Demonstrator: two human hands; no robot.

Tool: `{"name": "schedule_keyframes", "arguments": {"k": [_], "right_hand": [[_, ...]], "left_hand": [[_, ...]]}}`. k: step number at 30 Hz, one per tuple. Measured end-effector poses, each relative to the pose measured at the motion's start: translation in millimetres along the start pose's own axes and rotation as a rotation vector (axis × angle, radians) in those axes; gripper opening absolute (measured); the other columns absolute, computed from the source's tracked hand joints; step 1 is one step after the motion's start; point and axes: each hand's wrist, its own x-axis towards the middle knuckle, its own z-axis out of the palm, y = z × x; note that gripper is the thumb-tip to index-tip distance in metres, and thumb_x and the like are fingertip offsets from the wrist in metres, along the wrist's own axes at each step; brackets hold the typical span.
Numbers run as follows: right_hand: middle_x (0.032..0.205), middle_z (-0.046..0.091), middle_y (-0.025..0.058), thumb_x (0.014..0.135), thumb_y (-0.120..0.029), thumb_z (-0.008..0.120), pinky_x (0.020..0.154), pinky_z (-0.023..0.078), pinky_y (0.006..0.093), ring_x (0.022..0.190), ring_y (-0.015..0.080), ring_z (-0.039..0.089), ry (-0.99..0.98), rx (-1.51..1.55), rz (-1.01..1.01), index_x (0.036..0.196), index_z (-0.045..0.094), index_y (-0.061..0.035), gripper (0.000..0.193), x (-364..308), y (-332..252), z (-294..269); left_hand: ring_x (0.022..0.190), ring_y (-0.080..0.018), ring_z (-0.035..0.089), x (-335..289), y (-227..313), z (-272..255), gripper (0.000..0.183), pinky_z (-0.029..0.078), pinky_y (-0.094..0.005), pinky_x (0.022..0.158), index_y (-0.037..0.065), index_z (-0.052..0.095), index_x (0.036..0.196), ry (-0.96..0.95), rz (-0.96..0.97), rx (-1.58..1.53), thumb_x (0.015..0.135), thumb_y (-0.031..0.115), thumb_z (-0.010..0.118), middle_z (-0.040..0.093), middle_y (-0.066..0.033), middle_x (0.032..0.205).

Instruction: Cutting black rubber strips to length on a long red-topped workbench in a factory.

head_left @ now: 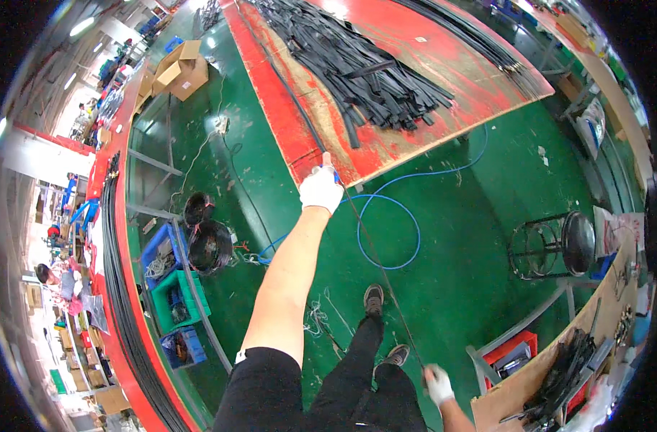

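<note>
My left hand, in a white glove, is stretched forward to the near left corner of the red table. Its fingers are closed around the near end of a long black strip lying along the table's left edge. A bit of blue shows beside the fingers; I cannot make out what it is. From this hand a thin dark cable runs taut, down past my shoes. My right hand, also white-gloved, is closed on that cable low at the right.
A heap of flat black strips covers the middle of the red table. Blue hose loops on the green floor. A black stool stands right; crates and black coils sit left. A cluttered bench is beside my right hand.
</note>
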Motion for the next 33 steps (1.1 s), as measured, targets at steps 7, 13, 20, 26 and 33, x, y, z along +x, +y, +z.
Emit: {"name": "schedule_keyframes", "arguments": {"k": [7, 13, 20, 26, 33], "right_hand": [[0.079, 0.058, -0.0009, 0.113, -0.040, 0.053, 0.058, 0.039, 0.0277, 0.067, 0.0091, 0.050, -0.059, 0.256, -0.380, 0.125, 0.069, -0.0068, 0.039, 265, -361, 114], [0.099, 0.073, 0.0169, 0.110, -0.036, 0.053, 0.089, 0.052, 0.0412, 0.094, 0.0305, 0.068, 0.055, 0.014, -0.440, 0.114, 0.074, -0.0022, 0.041, 293, -425, 141], [0.097, 0.071, 0.0149, 0.110, -0.035, 0.055, 0.088, 0.051, 0.0385, 0.090, 0.0261, 0.063, 0.058, 0.006, -0.325, 0.113, 0.072, -0.0006, 0.038, 191, -327, 92], [0.085, 0.061, 0.0121, 0.108, -0.024, 0.057, 0.079, 0.049, 0.0363, 0.082, 0.0193, 0.055, 0.213, -0.023, -0.303, 0.099, 0.064, 0.0014, 0.028, 21, -63, 24], [0.133, 0.069, 0.0284, 0.107, -0.042, 0.058, 0.112, 0.049, 0.0482, 0.127, 0.0412, 0.065, -0.055, -0.710, 0.580, 0.142, 0.066, -0.0052, 0.052, -188, 169, -71]], "left_hand": [[0.096, -0.0396, 0.075, 5, 2, -8, 0.082, 0.061, -0.0500, 0.084, 0.009, 0.039, 0.164, -0.075, -0.015, -0.040, 0.090, 0.029, 0.068, 0.070, -0.0246, 0.114], [0.097, -0.0398, 0.075, 5, 0, -18, 0.086, 0.061, -0.0495, 0.085, 0.009, 0.035, 0.166, -0.115, -0.005, -0.061, 0.089, 0.028, 0.069, 0.069, -0.0251, 0.119], [0.106, -0.0405, 0.074, 0, 2, -16, 0.085, 0.060, -0.0494, 0.093, 0.011, 0.038, 0.165, -0.102, 0.012, -0.032, 0.089, 0.032, 0.071, 0.068, -0.0254, 0.127], [0.112, -0.0411, 0.072, -4, 7, -20, 0.087, 0.057, -0.0496, 0.099, 0.012, 0.036, 0.167, -0.098, 0.013, 0.014, 0.090, 0.033, 0.071, 0.067, -0.0242, 0.131], [0.112, -0.0398, 0.072, -3, 6, -17, 0.089, 0.058, -0.0484, 0.098, 0.014, 0.034, 0.168, -0.104, 0.021, 0.029, 0.089, 0.031, 0.071, 0.068, -0.0233, 0.128]]}}
